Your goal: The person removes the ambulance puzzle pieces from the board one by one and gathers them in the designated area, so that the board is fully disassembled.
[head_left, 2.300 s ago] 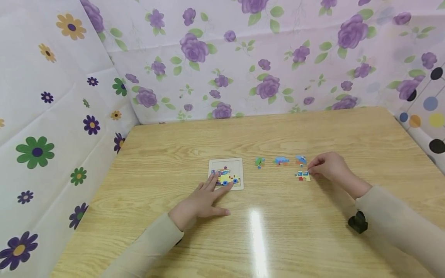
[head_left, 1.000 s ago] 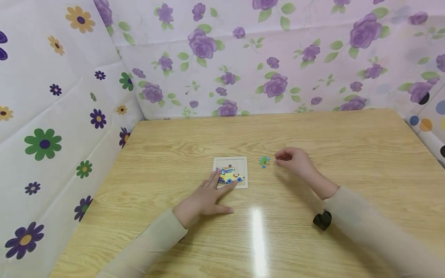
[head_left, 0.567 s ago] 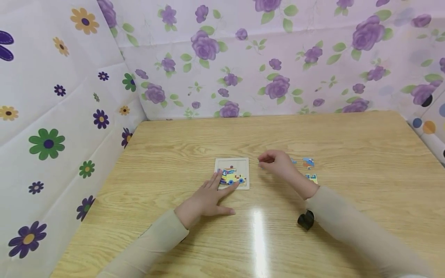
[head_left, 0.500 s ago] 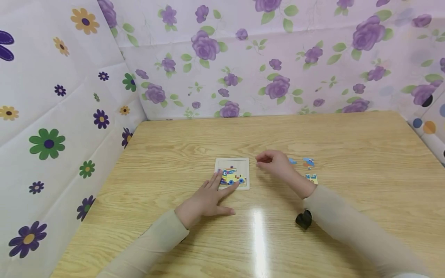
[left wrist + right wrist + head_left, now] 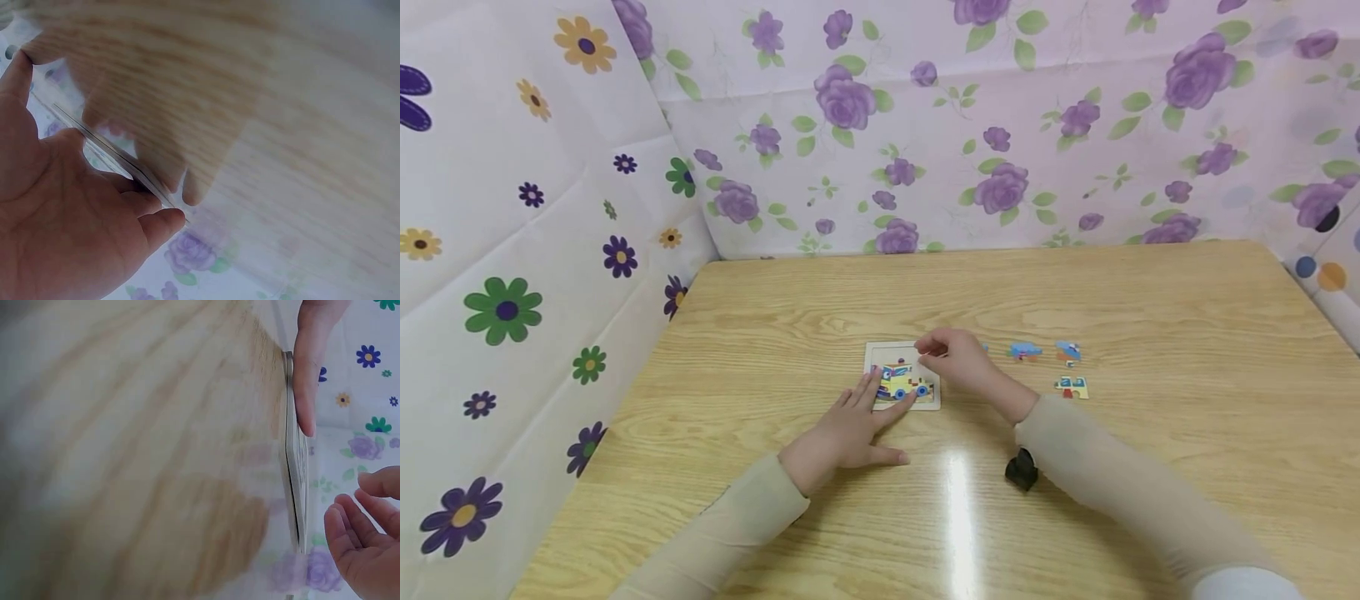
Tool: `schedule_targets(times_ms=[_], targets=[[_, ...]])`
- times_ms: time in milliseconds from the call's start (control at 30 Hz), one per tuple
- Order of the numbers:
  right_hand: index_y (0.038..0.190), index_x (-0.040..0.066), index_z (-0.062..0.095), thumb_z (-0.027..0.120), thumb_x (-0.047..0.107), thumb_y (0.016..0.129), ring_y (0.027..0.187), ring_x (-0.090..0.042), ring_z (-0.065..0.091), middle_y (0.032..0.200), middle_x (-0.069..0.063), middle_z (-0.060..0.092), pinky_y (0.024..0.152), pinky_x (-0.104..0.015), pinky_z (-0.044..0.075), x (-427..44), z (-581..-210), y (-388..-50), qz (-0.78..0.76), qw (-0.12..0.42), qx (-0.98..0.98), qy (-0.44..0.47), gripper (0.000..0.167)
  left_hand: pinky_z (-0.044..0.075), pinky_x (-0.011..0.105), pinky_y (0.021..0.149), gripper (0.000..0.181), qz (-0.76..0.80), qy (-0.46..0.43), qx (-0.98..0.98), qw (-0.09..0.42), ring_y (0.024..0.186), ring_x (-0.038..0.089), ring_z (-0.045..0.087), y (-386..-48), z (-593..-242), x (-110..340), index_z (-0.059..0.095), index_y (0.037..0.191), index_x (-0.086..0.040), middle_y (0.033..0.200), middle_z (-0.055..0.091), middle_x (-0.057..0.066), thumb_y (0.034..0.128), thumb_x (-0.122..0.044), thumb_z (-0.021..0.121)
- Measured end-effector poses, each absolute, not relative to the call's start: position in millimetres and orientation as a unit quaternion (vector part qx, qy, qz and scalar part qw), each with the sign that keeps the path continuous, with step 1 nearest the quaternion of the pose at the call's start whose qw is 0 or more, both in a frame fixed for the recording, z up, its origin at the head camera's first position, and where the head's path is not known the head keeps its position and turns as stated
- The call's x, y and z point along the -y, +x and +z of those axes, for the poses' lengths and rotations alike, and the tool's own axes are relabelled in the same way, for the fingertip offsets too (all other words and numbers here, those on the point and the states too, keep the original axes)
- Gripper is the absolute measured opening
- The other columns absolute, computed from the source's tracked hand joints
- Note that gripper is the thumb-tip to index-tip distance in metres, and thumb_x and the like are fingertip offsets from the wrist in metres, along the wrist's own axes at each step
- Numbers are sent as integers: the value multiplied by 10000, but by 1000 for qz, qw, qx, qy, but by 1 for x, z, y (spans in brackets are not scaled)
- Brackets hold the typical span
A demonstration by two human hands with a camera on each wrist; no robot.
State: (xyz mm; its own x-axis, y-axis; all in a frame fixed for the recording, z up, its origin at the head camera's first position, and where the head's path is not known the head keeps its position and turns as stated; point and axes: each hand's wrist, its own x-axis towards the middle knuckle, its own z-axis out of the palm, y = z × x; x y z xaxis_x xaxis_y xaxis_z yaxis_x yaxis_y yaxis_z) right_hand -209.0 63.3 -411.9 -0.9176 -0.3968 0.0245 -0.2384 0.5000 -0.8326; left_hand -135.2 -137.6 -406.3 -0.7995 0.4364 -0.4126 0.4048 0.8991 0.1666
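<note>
My left hand rests with spread, straight fingers on the lower left of a square puzzle tray, which shows a yellow truck picture. Over the tray's right part hovers my right hand, thumb and fingertips brought near each other. Whether a piece is between those fingertips cannot be made out. In the right wrist view the tray appears edge-on, and the right hand's fingers are bent above it, apart from it. The left wrist view shows the left palm beside the tray's edge.
Loose puzzle pieces lie right of the tray: a blue one, a blue and orange one and a yellow one. A blue bit peeks out behind the right hand. Flowered cloth hangs behind the wooden table.
My right hand has moved left from the loose pieces, past the green piece, to above the tray. The left hand has stayed on the tray. The head view has shifted slightly.
</note>
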Motion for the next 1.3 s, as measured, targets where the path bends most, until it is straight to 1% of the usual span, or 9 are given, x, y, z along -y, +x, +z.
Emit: schedule_targets(times_ms=[100,367,500,567,733,800,933,1167,1300], targets=[[1131,-38,641,594,84,921,1002,-285,619,1094,-166,666,874,-390,525,-58,-411,-209,-450,92,-865,-201,248,127,510,1174,824,30,224,-948,223,1469,326,-31,-135,-406,137,129,1518,-391,1578,-81,204,843,-682,500],[1138,-14,640,562,90,941,1043,-277,610,1117,-148,659,905,-400,513,-46,-413,-211,-422,107,-875,-213,236,146,517,1169,828,16,231,-949,214,1470,320,-18,-134,-409,137,134,1523,-370,1580,-68,203,846,-688,489],[1117,-21,645,522,39,947,1055,-285,610,1099,-154,660,919,-408,505,-43,-413,-212,-411,110,-879,-216,219,156,520,1166,829,15,232,-949,212,1470,325,-9,-134,-409,137,133,1524,-370,1581,-59,208,847,-683,495],[1115,-26,645,499,7,940,1065,-287,608,1098,-158,659,928,-411,500,-42,-413,-212,-411,115,-879,-214,230,171,522,1162,830,18,234,-949,209,1470,333,6,-133,-409,137,143,1525,-363,1581,-44,216,846,-680,501],[1117,-31,644,465,-42,913,1068,-291,613,1095,-159,668,933,-408,499,-40,-414,-214,-406,119,-879,-220,272,169,521,1163,831,13,231,-949,212,1470,325,-7,-133,-408,137,132,1523,-375,1581,-59,206,844,-686,495],[1117,-34,643,464,-49,911,1068,-294,616,1093,-160,673,934,-404,499,-40,-414,-214,-403,118,-878,-229,273,157,520,1166,828,10,229,-949,215,1470,318,-25,-134,-408,137,124,1521,-383,1581,-74,196,844,-689,490],[1123,-33,640,470,-53,918,1085,-296,612,1106,-159,673,952,-404,490,-39,-414,-215,-408,125,-875,-229,268,162,526,1163,825,10,228,-950,213,1470,322,-16,-134,-408,137,138,1521,-379,1582,-62,197,844,-688,493],[1095,-28,647,486,-55,905,1078,-299,608,1090,-158,675,962,-422,479,-39,-413,-217,-450,137,-860,-199,250,225,542,1138,810,-17,231,-954,192,1468,334,59,-133,-407,135,159,1518,-383,1582,-3,215,841,-714,458],[1082,-10,658,514,-32,905,1056,-280,599,1082,-141,673,951,-411,479,-39,-415,-218,-472,140,-851,-180,230,229,543,1137,803,-27,227,-955,190,1468,328,67,-133,-407,134,154,1515,-396,1584,-5,203,839,-737,422]])
